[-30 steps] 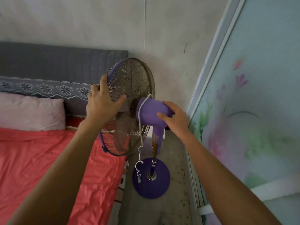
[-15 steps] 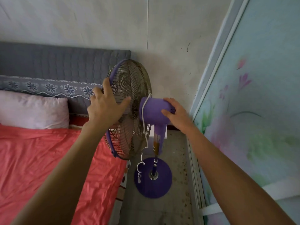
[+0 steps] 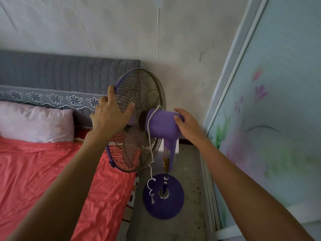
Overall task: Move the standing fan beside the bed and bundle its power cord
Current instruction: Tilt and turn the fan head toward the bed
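The purple standing fan (image 3: 161, 124) stands upright on the floor between the bed (image 3: 43, 171) and the sliding door, its round base (image 3: 173, 202) flat on the concrete. Its wire grille (image 3: 144, 101) faces left over the bed's corner. My left hand (image 3: 109, 117) grips the grille's purple rim, thumb on the wires. My right hand (image 3: 188, 126) holds the rear of the motor housing. The white power cord (image 3: 150, 150) hangs from the housing's top down the back of the grille, curling to a plug just above the base.
The bed has a coral sheet, a pale pink pillow (image 3: 34, 122) and a grey quilted headboard (image 3: 60, 75). A flowered sliding door (image 3: 269, 119) with a floor track runs along the right. A white box (image 3: 177, 146) sits against the wall behind the fan pole.
The fan head has turned a little, so the grille looks more edge-on than a second ago. Both hands have stayed on it and the base is in about the same spot.
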Demonstrator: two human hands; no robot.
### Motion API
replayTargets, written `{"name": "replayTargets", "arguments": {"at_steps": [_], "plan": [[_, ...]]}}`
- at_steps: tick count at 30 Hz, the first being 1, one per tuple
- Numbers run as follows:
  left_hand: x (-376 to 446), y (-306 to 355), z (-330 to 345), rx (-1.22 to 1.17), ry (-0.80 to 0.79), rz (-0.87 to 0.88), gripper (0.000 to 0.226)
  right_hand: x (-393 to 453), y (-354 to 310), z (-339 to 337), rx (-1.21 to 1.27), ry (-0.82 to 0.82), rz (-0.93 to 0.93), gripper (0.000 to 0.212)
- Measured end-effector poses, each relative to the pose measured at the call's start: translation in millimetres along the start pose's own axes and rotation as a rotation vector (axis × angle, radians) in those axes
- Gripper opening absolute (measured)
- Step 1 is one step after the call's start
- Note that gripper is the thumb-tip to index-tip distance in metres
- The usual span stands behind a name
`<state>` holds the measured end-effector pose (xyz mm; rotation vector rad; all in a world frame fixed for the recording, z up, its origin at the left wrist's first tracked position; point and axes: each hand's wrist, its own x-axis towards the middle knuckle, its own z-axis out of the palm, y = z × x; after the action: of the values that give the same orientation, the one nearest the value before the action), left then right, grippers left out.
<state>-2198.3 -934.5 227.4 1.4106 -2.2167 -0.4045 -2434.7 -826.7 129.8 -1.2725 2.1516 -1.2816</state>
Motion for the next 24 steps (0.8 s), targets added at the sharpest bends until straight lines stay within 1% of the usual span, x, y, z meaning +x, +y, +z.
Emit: {"name": "replayTargets", "arguments": {"at_steps": [2,3,5,6,7,9,11,13,15,18,21,24], "plan": [[-2,8,0,0.048,0.09,0.051,0.08,7,-2,-2,0.005,0.014,0.024,0.041],[-4,13,1,0.045,0.171,0.139,0.073,11,-2,-4,0.01,0.03,0.028,0.041],[-5,29,7,-0.022,0.302,0.403,0.048,15,0,-7,0.021,0.056,0.034,0.04],[-5,37,12,-0.074,0.301,0.507,0.034,16,2,-8,0.022,0.059,0.042,0.04],[-2,45,19,-0.116,0.245,0.56,0.024,18,6,-10,0.025,0.061,0.055,0.04],[5,56,36,-0.118,0.069,0.544,0.018,16,13,-13,0.037,0.067,0.083,0.039],[16,63,57,-0.015,-0.096,0.438,0.022,14,23,-16,0.044,0.07,0.104,0.038],[26,70,75,0.126,-0.191,0.311,0.026,9,38,-22,0.042,0.069,0.127,0.035],[34,74,86,0.255,-0.236,0.236,0.028,2,54,-27,0.045,0.073,0.153,0.031],[43,73,97,0.334,-0.235,0.182,0.024,-5,76,-36,0.093,0.14,0.213,0.027],[43,75,105,0.373,-0.212,0.191,0.023,-9,94,-42,0.121,0.172,0.263,0.026],[42,89,112,0.262,-0.191,0.284,0.019,-7,101,-46,0.116,0.144,0.276,0.029]]}}
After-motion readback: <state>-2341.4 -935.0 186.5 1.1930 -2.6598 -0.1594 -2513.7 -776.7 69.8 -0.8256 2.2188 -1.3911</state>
